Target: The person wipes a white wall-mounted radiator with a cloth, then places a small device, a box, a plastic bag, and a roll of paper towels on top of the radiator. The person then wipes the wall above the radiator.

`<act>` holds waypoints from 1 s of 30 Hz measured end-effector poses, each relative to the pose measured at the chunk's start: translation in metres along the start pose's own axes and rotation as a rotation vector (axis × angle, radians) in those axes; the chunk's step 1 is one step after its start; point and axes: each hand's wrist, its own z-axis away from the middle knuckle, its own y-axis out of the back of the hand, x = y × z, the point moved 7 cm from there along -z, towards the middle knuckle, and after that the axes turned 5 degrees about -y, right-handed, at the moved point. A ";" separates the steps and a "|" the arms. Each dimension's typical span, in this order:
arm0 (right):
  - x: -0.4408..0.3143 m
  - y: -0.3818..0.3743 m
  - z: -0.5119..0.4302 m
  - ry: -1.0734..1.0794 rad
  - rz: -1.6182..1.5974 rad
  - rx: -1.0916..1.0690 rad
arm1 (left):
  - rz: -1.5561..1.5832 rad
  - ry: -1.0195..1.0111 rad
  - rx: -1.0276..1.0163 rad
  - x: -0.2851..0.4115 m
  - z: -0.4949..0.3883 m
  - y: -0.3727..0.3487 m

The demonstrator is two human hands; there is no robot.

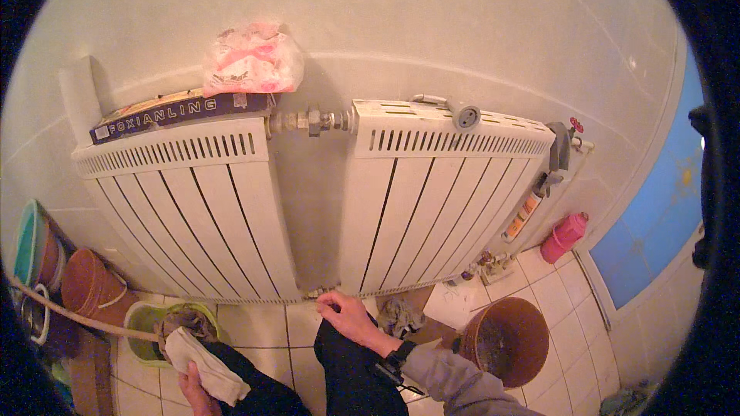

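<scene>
My left hand grips a folded whitish cloth at the lower left, above my dark trouser leg. My right hand is held over my other knee, fingers slightly curled, with nothing seen in it; it is near the pipe fitting low between two white radiators. The left radiator carries a dark box with a pink and white plastic package on top. On the right radiator lies a grey socket with its cord. A green basin holding a brown-grey cloth stands beside the whitish cloth.
A brown bucket stands at the right, near a crumpled rag and white paper. A pink bottle is by the wall. Stacked buckets and a long wooden handle are at the left.
</scene>
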 end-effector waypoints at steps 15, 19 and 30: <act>0.017 -0.008 -0.003 -0.027 0.037 -0.006 | 0.007 0.078 0.009 -0.009 -0.001 0.009; 0.013 -0.006 -0.002 0.004 0.050 0.021 | 0.052 0.098 -0.045 -0.017 -0.002 0.010; 0.017 -0.007 -0.002 -0.067 0.056 -0.023 | 0.034 0.019 -0.052 -0.009 -0.002 0.004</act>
